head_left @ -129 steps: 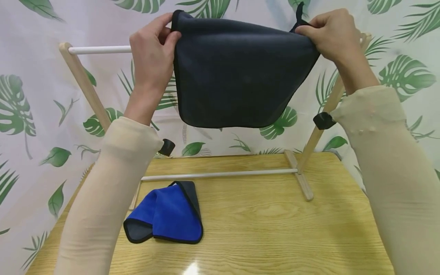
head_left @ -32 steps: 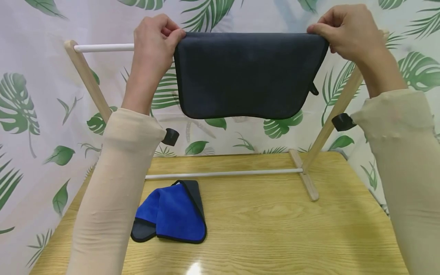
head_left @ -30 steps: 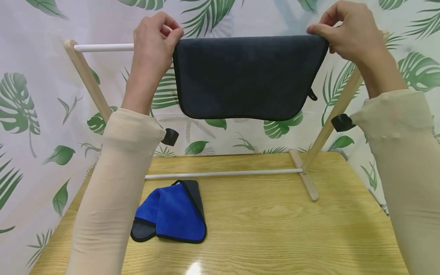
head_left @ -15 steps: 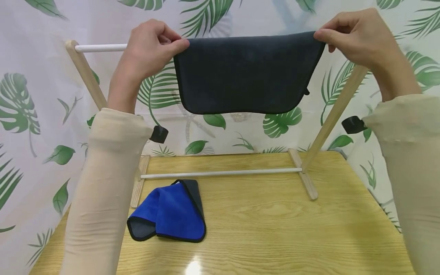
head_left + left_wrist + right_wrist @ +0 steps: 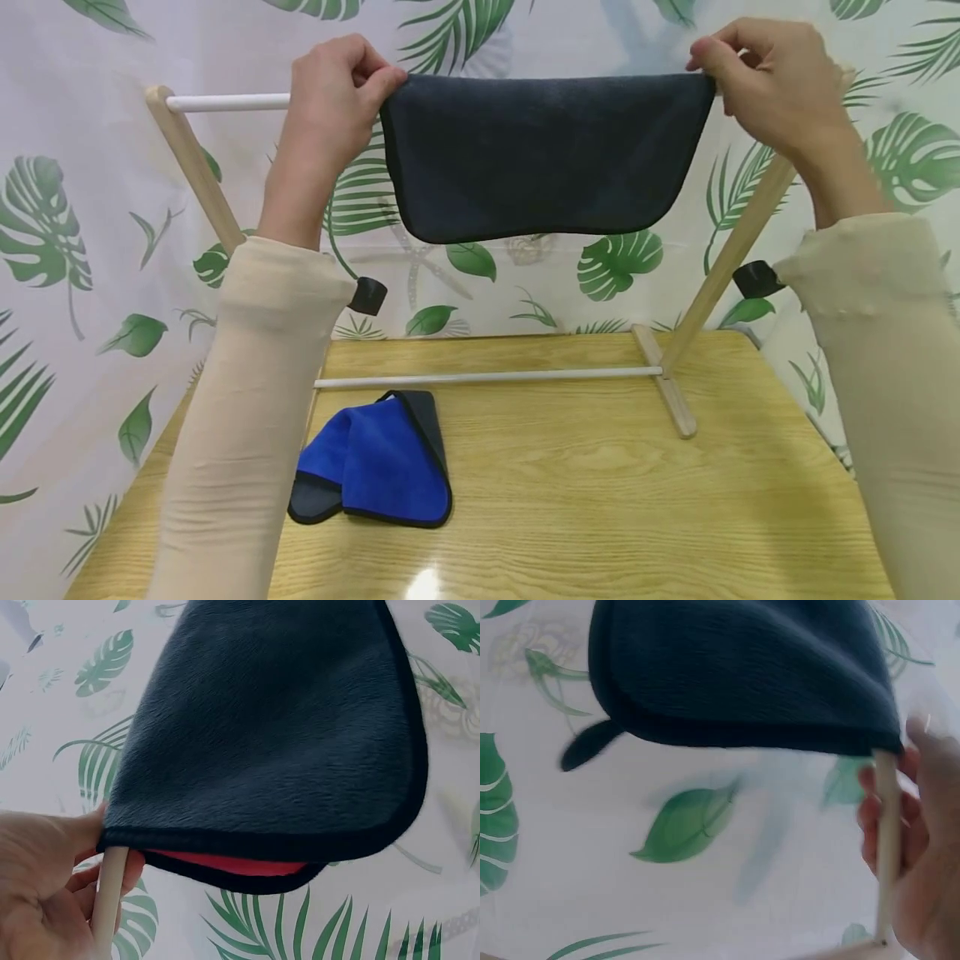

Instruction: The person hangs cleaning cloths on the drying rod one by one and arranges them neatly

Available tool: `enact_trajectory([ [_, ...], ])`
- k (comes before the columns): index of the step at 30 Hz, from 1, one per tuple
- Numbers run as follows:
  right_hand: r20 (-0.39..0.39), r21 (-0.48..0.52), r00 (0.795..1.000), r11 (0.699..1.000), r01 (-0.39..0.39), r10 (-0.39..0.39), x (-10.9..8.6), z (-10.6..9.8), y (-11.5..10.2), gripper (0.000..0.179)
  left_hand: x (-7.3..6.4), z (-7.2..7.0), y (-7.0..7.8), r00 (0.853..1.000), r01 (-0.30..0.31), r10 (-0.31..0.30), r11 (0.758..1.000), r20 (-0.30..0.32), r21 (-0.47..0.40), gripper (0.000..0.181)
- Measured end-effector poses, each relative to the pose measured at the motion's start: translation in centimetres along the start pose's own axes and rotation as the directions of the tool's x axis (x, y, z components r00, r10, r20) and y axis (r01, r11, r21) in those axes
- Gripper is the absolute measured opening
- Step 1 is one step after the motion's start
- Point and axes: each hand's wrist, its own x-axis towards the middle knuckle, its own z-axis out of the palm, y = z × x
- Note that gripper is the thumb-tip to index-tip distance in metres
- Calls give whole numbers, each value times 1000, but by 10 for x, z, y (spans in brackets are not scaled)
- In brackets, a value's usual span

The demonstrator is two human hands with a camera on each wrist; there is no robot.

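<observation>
A dark grey towel [image 5: 543, 158] with black edging hangs folded over the stand's upper white rod [image 5: 228, 102]. A strip of its red underside [image 5: 240, 862] shows in the left wrist view. My left hand [image 5: 330, 104] pinches the towel's upper left end at the rod. At the other end, my right hand [image 5: 780, 83] is beside the rod, its thumb [image 5: 922, 731] lifted off the cloth. Its fingers lie loosely bent behind the rod, close to the towel's edge. The towel's small black loop [image 5: 590, 744] sticks out in the right wrist view.
A blue towel [image 5: 390, 462] with a grey reverse lies crumpled on the wooden table [image 5: 600, 500]. The stand has slanted wooden legs [image 5: 720, 267] and a lower white rod [image 5: 487, 377]. Behind it hangs a leaf-patterned cloth [image 5: 90, 333].
The towel went from being held up by both hands to lying over the upper rod. Its front flap has become shorter. My right thumb has risen off the towel's edge in the last half second.
</observation>
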Motion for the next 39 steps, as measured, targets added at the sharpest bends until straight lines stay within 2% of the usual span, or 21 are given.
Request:
enact_trajectory([
  [4,70,6,995,997,73,-73,-3,-3,6,40,1,4,4,999,9,-9,1000,-50,7,33],
  [9,89,-15,993,997,76,-75,-1,1,7,40,2,6,0,997,-26,31,998,-75,62,35],
  [11,84,-8,994,997,75,-74,0,1,6,39,1,3,-4,998,-49,52,996,-35,77,39],
  [13,79,-8,994,997,81,-80,0,1,6,37,1,-2,-8,996,-83,81,994,31,72,40],
  [17,62,-19,994,995,96,-94,-1,0,5,36,1,-16,-16,976,-145,137,989,170,31,37],
  [19,54,-31,993,994,103,-101,-1,0,5,37,2,-20,-18,969,-159,154,987,195,11,35],
  [21,45,-36,994,994,103,-102,-2,0,5,38,2,-21,-19,970,-160,157,987,188,3,33],
  [25,18,-27,996,996,82,-82,-4,0,6,39,2,-18,-15,981,-139,137,990,137,8,31],
  [30,-10,-4,997,997,83,-83,-5,-2,7,38,4,-13,-6,993,-64,59,997,98,41,35],
  [35,4,24,998,997,68,-68,-3,-2,5,38,5,-9,-3,996,-2,0,999,90,32,38],
  [39,11,39,998,998,59,-59,-2,-2,4,35,6,-7,-5,997,-3,1,1000,80,20,37],
])
